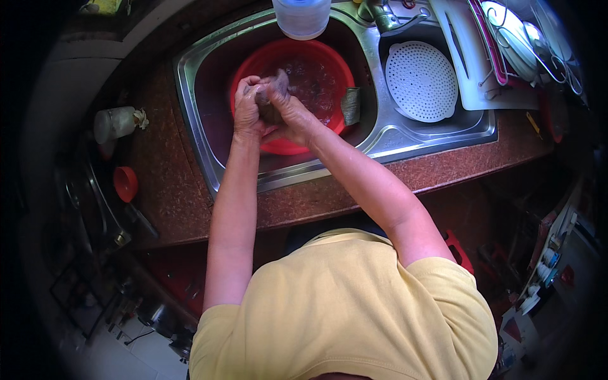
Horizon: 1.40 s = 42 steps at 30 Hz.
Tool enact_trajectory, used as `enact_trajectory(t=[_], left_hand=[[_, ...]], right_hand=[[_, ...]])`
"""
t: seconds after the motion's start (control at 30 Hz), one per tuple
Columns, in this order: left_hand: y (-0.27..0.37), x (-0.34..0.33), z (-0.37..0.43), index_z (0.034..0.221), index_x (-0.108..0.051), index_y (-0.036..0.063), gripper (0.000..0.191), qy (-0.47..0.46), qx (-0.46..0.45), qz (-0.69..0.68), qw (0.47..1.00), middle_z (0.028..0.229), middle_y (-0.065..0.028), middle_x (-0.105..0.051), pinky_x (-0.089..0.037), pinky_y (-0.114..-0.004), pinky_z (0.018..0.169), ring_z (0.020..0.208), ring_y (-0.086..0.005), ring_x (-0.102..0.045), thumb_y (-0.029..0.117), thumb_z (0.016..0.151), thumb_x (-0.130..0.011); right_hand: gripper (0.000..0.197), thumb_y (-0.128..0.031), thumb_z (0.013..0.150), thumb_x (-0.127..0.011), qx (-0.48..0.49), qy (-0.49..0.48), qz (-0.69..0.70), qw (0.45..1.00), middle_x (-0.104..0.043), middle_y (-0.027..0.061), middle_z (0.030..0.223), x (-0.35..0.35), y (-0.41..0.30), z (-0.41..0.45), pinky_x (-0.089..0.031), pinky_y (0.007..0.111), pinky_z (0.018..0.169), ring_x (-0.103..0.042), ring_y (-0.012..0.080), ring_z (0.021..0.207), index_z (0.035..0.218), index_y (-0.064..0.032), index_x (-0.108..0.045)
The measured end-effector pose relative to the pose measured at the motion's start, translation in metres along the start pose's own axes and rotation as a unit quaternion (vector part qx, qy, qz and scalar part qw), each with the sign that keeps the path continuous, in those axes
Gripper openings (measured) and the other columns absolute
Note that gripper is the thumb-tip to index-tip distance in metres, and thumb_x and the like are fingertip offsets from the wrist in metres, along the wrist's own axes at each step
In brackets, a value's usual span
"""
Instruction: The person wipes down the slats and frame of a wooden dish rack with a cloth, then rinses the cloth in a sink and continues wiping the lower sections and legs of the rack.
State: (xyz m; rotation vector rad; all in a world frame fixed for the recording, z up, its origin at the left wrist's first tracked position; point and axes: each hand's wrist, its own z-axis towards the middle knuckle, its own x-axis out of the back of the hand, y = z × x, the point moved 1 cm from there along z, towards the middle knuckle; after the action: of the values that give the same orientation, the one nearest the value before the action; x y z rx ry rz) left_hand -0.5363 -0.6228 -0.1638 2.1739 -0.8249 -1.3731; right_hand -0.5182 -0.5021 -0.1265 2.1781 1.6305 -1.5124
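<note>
Over the left part of a red plastic basin (pixel 304 52), my left hand (pixel 248 111) and my right hand (pixel 295 114) are together around a wet, greyish-brown item (pixel 270 105). It looks soft; whether it is cloth or something else I cannot tell. The basin stands in the left bowl of a stainless steel sink (pixel 190 118) and holds water with bubbles. Over the basin's right rim lies a grey-green scouring pad or folded cloth (pixel 351 106). My palms and part of the item are hidden by my fingers.
A translucent plastic container (pixel 302 19) stands behind the basin, near the faucet (pixel 387 19). A white perforated plate (pixel 422 80) lies in the right bowl, beside a white cutting board (pixel 470 88) and a wire dish rack (pixel 503 42). At left are a jar (pixel 115 124) and a red cup (pixel 125 184).
</note>
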Motion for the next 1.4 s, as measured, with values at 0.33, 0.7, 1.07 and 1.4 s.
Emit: enact_trajectory(t=[0.33,0.7,1.07,1.4], left_hand=[[0.048,-0.035,-0.018,0.127,-0.050,-0.0010,0.057,-0.235,0.142,0.185,0.943,0.127,-0.0163,-0.052,-0.041,-0.029,0.096,0.112,-0.0203,-0.054,0.037,0.086,-0.059],[0.059,-0.058,-0.034,0.104,-0.063,-0.0050,0.030,-0.322,-0.063,0.215,0.920,0.112,-0.0172,-0.062,-0.045,-0.035,0.096,0.102,-0.0222,-0.060,0.007,0.076,-0.063],[0.059,-0.064,-0.027,0.076,-0.051,0.0006,0.041,-0.356,-0.080,0.370,0.855,0.079,-0.0032,-0.048,-0.038,-0.025,0.072,0.077,-0.0110,-0.044,0.037,0.095,-0.051],[0.038,-0.038,-0.010,0.074,-0.052,0.0024,0.029,-0.221,-0.157,0.574,0.773,0.068,-0.0015,-0.049,-0.039,-0.028,0.061,0.065,-0.0117,-0.047,0.020,0.097,-0.048]], right_hand=[[0.031,-0.006,0.076,-0.071,-0.065,-0.055,-0.121,0.989,-0.063,0.0048,0.090,-0.001,-0.015,-0.008,-0.055,0.037,0.056,-0.064,0.0189,0.068,0.103,-0.0080,-0.056],[0.038,0.001,0.074,-0.069,0.020,-0.099,0.015,0.995,-0.063,0.0056,0.093,-0.023,-0.027,-0.027,-0.057,0.037,0.069,-0.065,0.0199,0.087,0.107,-0.0072,-0.054],[0.035,0.007,0.066,-0.069,-0.075,-0.056,-0.094,0.991,-0.044,-0.0021,0.058,-0.015,-0.022,-0.010,-0.026,0.025,0.035,-0.040,0.0076,0.042,0.084,-0.0134,-0.047],[0.029,-0.016,0.073,-0.070,0.185,0.097,-0.290,0.934,-0.063,0.0086,0.081,-0.010,0.017,0.019,-0.048,0.034,0.057,-0.060,0.0182,0.070,0.097,-0.0044,-0.058]])
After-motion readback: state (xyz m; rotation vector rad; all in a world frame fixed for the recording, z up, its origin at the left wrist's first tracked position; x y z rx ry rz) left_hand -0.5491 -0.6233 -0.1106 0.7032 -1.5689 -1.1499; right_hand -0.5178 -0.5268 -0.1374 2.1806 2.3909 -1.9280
